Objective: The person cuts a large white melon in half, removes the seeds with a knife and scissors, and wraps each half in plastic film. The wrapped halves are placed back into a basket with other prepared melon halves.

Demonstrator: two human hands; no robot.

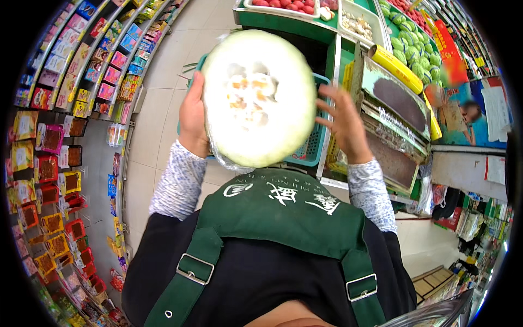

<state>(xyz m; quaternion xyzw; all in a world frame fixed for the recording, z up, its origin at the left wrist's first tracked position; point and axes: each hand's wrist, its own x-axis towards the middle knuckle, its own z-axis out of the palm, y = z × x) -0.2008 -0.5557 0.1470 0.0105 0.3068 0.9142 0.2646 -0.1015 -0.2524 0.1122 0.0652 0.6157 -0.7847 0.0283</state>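
Before my chest is a large cut winter melon, its pale face and seedy core turned up at me and overexposed. My left hand grips its left side, where crinkled clear plastic film clings along the left and lower rim. At the right rim is my right hand, blurred, with its fingers spread. Its fingertips lie close to the rind; whether they touch is unclear. A teal plastic basket shows behind the melon, mostly hidden by it.
Packaged-snack shelves line the left. At right is a film-wrapping machine with a yellow film roll. Green produce stands hold a tray of garlic and cabbages. My green apron bears writing. Tiled floor runs along the left.
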